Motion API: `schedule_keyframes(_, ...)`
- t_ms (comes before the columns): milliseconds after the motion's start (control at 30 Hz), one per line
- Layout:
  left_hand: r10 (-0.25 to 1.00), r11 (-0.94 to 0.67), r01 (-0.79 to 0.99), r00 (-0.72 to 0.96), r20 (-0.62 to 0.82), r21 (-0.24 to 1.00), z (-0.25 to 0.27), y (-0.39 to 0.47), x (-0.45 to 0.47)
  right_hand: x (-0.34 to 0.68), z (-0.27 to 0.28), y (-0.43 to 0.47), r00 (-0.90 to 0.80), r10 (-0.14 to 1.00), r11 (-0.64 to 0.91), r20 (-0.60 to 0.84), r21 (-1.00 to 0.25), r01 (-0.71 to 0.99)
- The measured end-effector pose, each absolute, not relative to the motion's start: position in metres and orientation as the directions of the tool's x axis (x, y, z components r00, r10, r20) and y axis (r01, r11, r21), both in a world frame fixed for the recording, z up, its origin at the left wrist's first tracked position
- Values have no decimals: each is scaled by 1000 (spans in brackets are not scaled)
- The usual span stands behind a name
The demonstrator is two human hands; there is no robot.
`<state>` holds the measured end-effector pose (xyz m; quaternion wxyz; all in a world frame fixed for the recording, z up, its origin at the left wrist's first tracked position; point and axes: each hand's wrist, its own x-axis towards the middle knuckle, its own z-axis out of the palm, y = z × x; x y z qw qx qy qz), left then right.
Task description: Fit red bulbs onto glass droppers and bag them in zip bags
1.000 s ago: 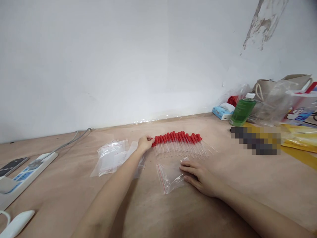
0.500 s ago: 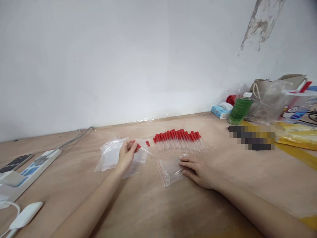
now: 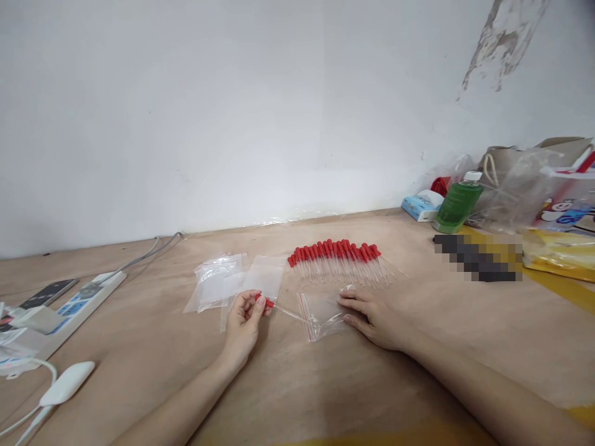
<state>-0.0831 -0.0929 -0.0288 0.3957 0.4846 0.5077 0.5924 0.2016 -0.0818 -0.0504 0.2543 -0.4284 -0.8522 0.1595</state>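
Observation:
My left hand [image 3: 244, 319] is closed on a dropper with a red bulb [image 3: 268, 302], pinched between thumb and fingers; whether it holds a second one I cannot tell. The clear tube of this dropper points right, its tip at the mouth of a clear zip-lock bag [image 3: 323, 316] with a red line along its left edge. My right hand [image 3: 369, 316] holds the bag's right end against the table, fingers over it and thumb slightly apart. Behind the bag lies a row of several red-bulbed droppers [image 3: 337, 251], tubes toward me. More clear bags [image 3: 216, 285] lie stacked beyond my left hand.
At the left are a power strip [image 3: 86, 303] with cables, a phone [image 3: 49, 294] and a white plug-like device [image 3: 69, 381]. A green bottle [image 3: 458, 204], a tissue pack [image 3: 421, 205] and plastic bags [image 3: 506, 192] stand at the right by the wall.
My left hand has come nearer with the dropper, bringing its tip to the bag's mouth. The lone red bulb left of the row is no longer there. My right hand stays on the bag.

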Motion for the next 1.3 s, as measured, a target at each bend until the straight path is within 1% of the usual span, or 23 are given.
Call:
schedule_keyframes(200,938,-183,25,-295,182,983,-26,-92,-99,202,-52,-82,-504,803,595,319,-493,635)
schedule_keyframes(400,945,-162,45,-280,168,986,-28,-92,-88,202,-55,-80,-504,795,606,338,-484,631)
schedule_keyframes(500,967,-126,72,-216,138,989,-26,-96,-73,200,-55,-81,-487,800,599,350,-487,635)
schedule_keyframes(567,985,-103,122,-122,118,987,-26,-100,-65,199,-55,-81,-480,803,596,354,-487,639)
schedule_keyframes(667,992,-127,232,31,124,964,-30,-103,-58,196,-56,-82,-484,800,600,354,-476,643)
schedule_keyframes(733,988,-144,284,89,123,948,-35,-103,-55,195,-57,-82,-487,797,604,358,-471,643)
schedule_keyframes(900,981,-130,340,179,72,931,-40,-101,-52,194,-60,-82,-478,790,613,384,-486,623)
schedule_keyframes(1000,968,-190,419,229,99,888,-36,-102,-50,194,-59,-82,-480,785,619,392,-496,609)
schedule_keyframes(1133,948,-286,547,282,148,787,-27,-102,-50,195,-53,-84,-496,786,617,368,-504,605)
schedule_keyframes(1200,946,-302,575,282,161,761,-25,-101,-51,200,-48,-84,-512,775,630,369,-500,594)
schedule_keyframes(1300,950,-291,585,267,159,757,-25,-98,-52,210,-42,-80,-552,750,660,366,-484,575)
